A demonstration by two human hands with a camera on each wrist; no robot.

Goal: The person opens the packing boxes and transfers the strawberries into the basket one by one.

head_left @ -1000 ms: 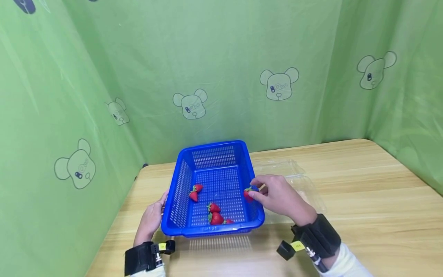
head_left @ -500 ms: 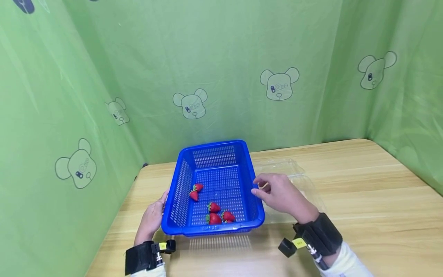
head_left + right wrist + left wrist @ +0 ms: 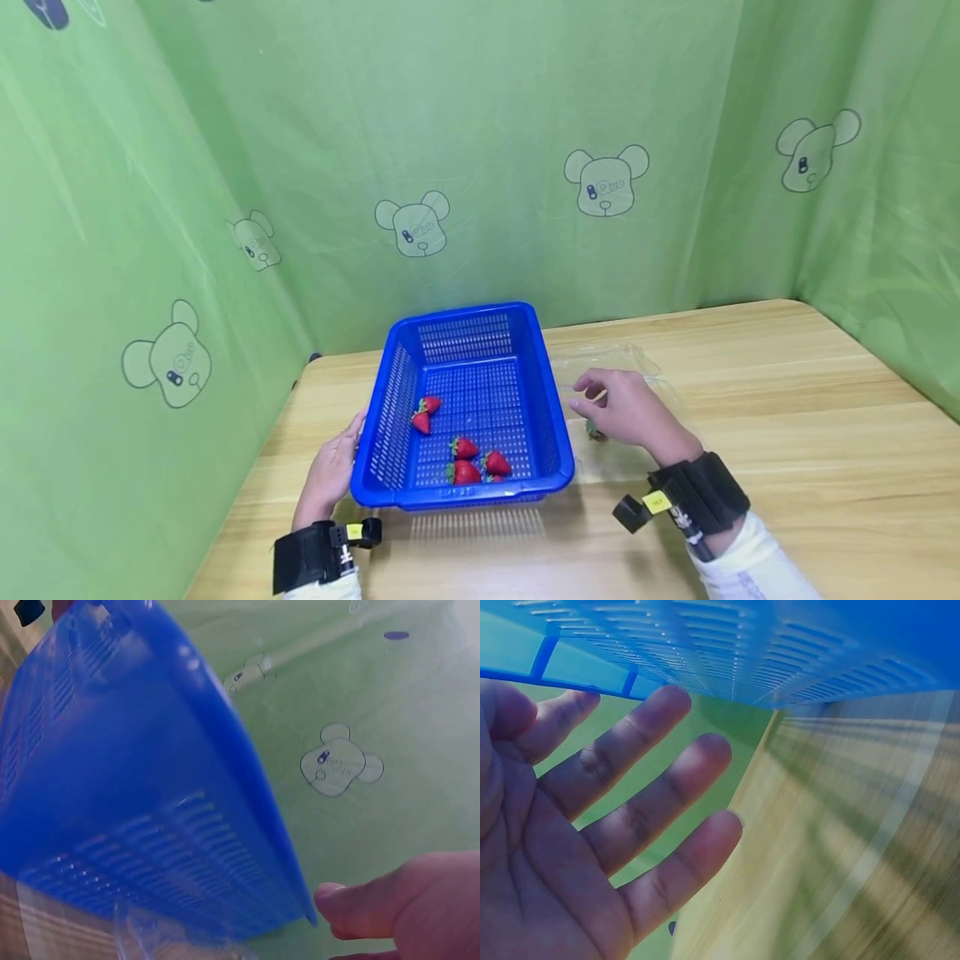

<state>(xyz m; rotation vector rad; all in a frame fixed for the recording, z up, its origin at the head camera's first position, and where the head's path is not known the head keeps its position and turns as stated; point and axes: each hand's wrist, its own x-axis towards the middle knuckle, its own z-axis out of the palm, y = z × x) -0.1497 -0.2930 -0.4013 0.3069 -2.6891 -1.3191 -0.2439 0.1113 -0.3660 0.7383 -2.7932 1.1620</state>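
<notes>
In the head view a blue plastic basket (image 3: 471, 497) holds several red strawberries (image 3: 465, 472) near its front and left side. My left hand (image 3: 332, 471) is at the basket's left side, below the rim. The left wrist view shows its fingers (image 3: 634, 825) extended and spread beside the slotted wall. My right hand (image 3: 626, 408), with nothing in its fingers, hovers over a clear plastic clamshell box (image 3: 660, 392) right of the basket. Beneath that hand a strawberry (image 3: 595, 431) shows its green leaves, the rest mostly hidden. In the right wrist view the thumb (image 3: 367, 904) is close to the basket's rim.
The light wooden table (image 3: 810, 467) extends to the right and front. A green curtain (image 3: 495, 150) with bear-like outlines encloses the back and sides. Black wrist straps (image 3: 701, 492) with camera mounts sit on both forearms.
My right hand has let go of a strawberry, which now lies in the basket's front right area. The hand has since moved right, over the clear box. The left hand stays put.
</notes>
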